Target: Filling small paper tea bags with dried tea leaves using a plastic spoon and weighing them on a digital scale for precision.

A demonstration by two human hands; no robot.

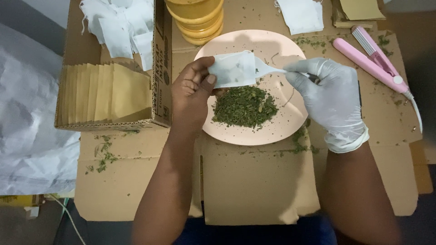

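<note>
Over the pink plate (277, 131), the left hand (193, 88) pinches a white sachet (234, 69) by its edge, while the gloved right hand (329, 97) is closed around a white spoon (269, 69) whose tip sits at the sachet's mouth. The herbs (245, 106) lie heaped on the plate just below. If the mouth sags or the spoon tilts, flakes would likely miss and scatter; bits already litter the cardboard (254, 186) covering the desk. A pink sealer (372, 63) lies to the right. To the left, a box (111, 97) holds tan envelopes and loose white sachets. Yellow tubs (196, 20) stand behind the plate. The surroundings are dim, with white wrapping at far left.
</note>
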